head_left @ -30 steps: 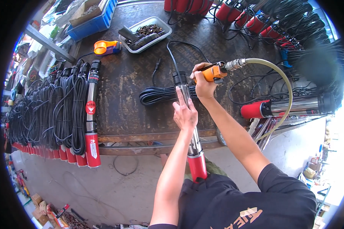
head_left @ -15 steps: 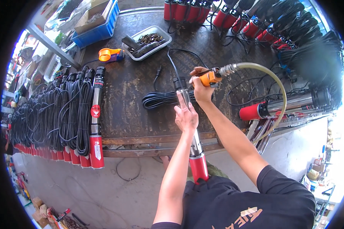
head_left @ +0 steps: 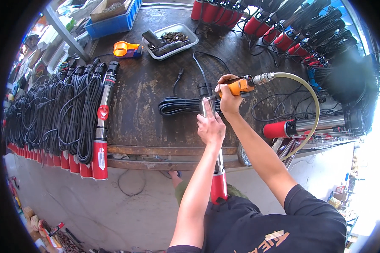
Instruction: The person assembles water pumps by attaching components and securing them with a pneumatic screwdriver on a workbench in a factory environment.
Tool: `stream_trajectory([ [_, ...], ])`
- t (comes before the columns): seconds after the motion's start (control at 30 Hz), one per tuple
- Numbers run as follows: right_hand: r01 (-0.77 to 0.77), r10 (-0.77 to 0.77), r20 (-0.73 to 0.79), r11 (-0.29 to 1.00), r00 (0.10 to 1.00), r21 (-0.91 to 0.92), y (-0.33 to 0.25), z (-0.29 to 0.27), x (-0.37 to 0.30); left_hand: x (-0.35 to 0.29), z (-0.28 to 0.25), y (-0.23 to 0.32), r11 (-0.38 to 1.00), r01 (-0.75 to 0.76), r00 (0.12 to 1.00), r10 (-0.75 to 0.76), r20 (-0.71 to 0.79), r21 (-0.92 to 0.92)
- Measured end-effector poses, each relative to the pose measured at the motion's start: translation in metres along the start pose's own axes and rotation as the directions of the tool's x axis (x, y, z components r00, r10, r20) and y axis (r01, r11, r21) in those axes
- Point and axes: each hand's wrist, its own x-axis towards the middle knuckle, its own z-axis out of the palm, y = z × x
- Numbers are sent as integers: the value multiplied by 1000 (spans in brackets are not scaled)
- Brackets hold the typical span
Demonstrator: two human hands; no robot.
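A slim submersible pump [head_left: 218, 185], steel with a black top and a red lower end, lies over the table's front edge, its red end against my body. My left hand [head_left: 212, 126] grips its steel upper part, with the index finger stretched along the tube. In my right hand [head_left: 231, 99] is an orange air screwdriver [head_left: 241, 87], held crosswise with its nose toward the pump's black top. My fingers hide the tip, so contact cannot be made out. A black cable coil [head_left: 178, 106] lies beside and partly behind the pump.
An air hose [head_left: 312, 99] arcs right from the tool. Cabled pumps [head_left: 99, 158] line the left; more [head_left: 278, 129] lie right and stand at the back. A white tray [head_left: 193, 42] of small metal parts, an orange tape dispenser [head_left: 126, 49] and a blue crate [head_left: 107, 28] sit at back left.
The view has shifted a little, so much of the table appears moved. Both hands keep their grips, and the screwdriver stays beside the pump's top.
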Motion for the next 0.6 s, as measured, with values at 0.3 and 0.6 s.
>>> stream_trajectory([
  [0.3, 32, -31, 60, 999, 998, -23, 6, -3, 8, -2, 4, 2, 1000, -18, 998, 19, -52, 17],
  [0.6, 33, -17, 159, 994, 987, -100, 6, -3, 11, -2, 9, 4, 998, -15, 997, 20, -81, 57],
])
